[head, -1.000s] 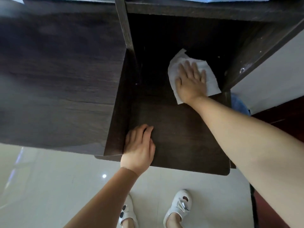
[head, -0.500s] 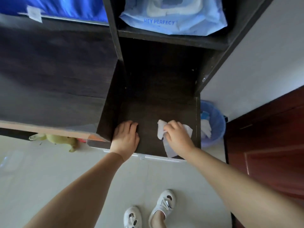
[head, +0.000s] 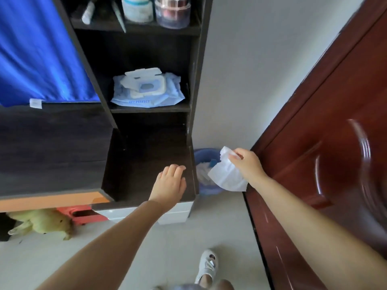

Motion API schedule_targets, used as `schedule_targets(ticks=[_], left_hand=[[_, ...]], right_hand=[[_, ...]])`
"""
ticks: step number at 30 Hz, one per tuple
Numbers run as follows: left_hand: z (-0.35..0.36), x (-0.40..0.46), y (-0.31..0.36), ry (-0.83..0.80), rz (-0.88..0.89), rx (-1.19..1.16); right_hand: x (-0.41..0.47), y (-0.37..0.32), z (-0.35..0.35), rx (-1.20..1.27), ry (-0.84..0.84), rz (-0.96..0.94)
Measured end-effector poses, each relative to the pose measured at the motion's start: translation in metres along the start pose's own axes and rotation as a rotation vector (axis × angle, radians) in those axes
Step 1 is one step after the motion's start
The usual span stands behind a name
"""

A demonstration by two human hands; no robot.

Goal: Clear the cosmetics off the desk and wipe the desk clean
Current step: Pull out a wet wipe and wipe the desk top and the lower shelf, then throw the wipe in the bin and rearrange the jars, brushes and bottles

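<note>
So we've just pulled the white crumpled wet wipe (head: pixel 227 174) off the dark wood-grain bench (head: pixel 146 155), and that's the big change from half a second ago, when our right hand (head: pixel 247 164) was still scrubbing near the front edge with it. Now that hand hangs out past the bench's right side, its grip pinched shut on the wipe's top corner, and the sheet dangles right over the round blue plastic waste bin (head: pixel 201 153) tucked between the bench and the wall. There's already white tissue lying in that bin.

Our left hand (head: pixel 170 183) has slid over too. It rests flat on the bench near the front right corner, grip apart and fingers loosely spread, holding nothing.

The low bench surface we've been wiping looks bare, no bottles or tubes on it. The cosmetics, a few clear and white plastic jars and tubes (head: pixel 155 11), sit up on the top shelf of the unit, and the pale blue soft pack of wet wipes (head: pixel 146 88) lies on the shelf below them with its flap open.

Our read: the wiping pass on this section looks done and we're at the toss-the-wipe step. Letting go here should drop it straight in. The wider dark bench top on the left (head: pixel 52 147) may still want a pass, hard to tell from here.
</note>
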State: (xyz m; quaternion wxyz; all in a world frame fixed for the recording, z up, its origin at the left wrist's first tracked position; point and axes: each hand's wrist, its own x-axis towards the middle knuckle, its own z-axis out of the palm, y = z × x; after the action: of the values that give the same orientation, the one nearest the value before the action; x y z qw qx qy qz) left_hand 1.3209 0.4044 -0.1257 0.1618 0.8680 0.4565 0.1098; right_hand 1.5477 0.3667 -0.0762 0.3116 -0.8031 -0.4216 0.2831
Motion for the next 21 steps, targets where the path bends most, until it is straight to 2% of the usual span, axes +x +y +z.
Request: schedule_targets(ticks=[7, 12, 15, 18, 21], left_hand=[[0.029, 0.084, 0.066, -0.054, 0.036, -0.044], [0.098, 0.139, 0.087, -0.151, -0.18, -0.077], [0.15, 0.153, 0.09, -0.213, -0.291, -0.098], [0.216, 0.167, 0.08, -0.282, -0.33, -0.119], [0.289, 0.179, 0.056, -0.269, -0.366, -0.143]], right_hand=[[0.05, 0.053, -0.057, 0.058, 0.023, 0.076], [0.132, 0.109, -0.064, 0.045, -0.063, 0.137], [0.178, 0.142, -0.051, 0.054, -0.148, 0.186], [0.227, 0.185, -0.018, 0.05, -0.227, 0.246], [0.279, 0.239, 0.032, 0.02, -0.263, 0.255]])
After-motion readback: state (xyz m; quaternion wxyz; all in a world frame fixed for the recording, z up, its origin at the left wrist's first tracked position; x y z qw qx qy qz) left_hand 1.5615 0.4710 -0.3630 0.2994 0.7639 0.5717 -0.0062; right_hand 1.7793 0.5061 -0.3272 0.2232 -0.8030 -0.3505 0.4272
